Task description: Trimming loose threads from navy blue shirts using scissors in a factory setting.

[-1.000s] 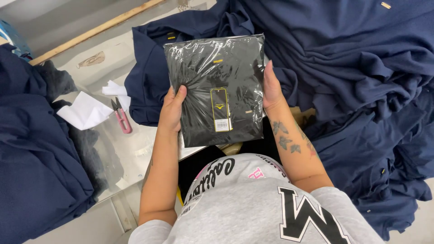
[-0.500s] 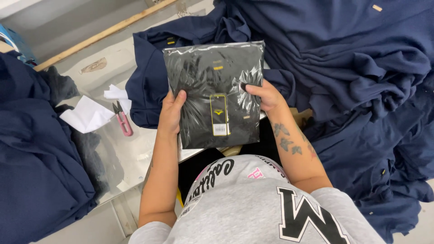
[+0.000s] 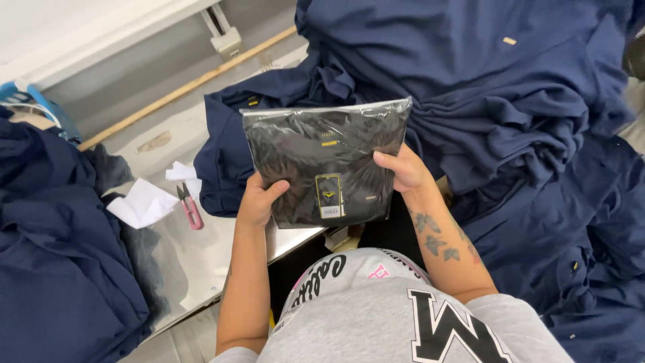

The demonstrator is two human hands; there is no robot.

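Note:
I hold a flat clear plastic bag with a folded black garment (image 3: 316,151) inside, a small label near its lower edge. My left hand (image 3: 259,200) grips the bag's lower left corner, thumb on top. My right hand (image 3: 403,169) holds its right edge, thumb across the front. The bag hovers over a pile of navy garments (image 3: 497,87) spread to the right and behind it.
A metal table top (image 3: 175,249) lies to the left with small pink thread snips (image 3: 191,210) and white paper pieces (image 3: 143,204) on it. Another navy fabric heap (image 3: 54,255) fills the left side. A wooden stick (image 3: 181,89) runs along the table's far edge.
The bag has moved slightly up and away from me, and my right thumb has shifted from the bag's side edge onto its front.

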